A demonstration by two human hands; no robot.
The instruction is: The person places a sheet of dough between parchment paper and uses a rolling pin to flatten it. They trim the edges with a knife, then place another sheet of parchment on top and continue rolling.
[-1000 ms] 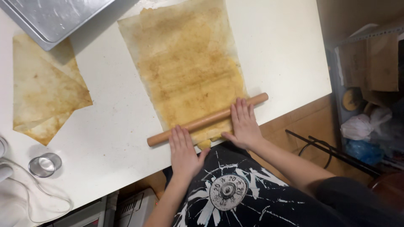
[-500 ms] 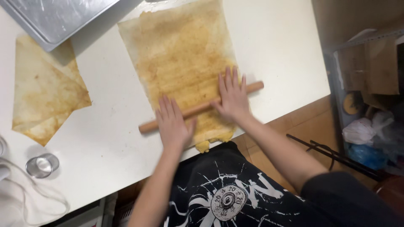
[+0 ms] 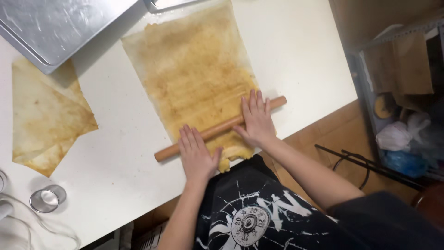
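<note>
Hands lay flat and open on a wooden rolling pin (image 3: 217, 130), left hand (image 3: 196, 155) near its middle, right hand (image 3: 256, 121) toward its far end. It rested across the near end of a dough sheet (image 3: 194, 78) on the white table (image 3: 296, 51), beside a metal tray (image 3: 55, 28).

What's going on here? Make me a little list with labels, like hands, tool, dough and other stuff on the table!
Left hand: left hand flat, palm down on the rolling pin
Right hand: right hand flat, palm down on the rolling pin
Tool: wooden rolling pin, lying slanted across the near end of the dough
Dough: long yellow-brown dough sheet on the white table
Other stuff: folded brown paper at left, metal tray at top left, round metal cutter near the bottom left
</note>
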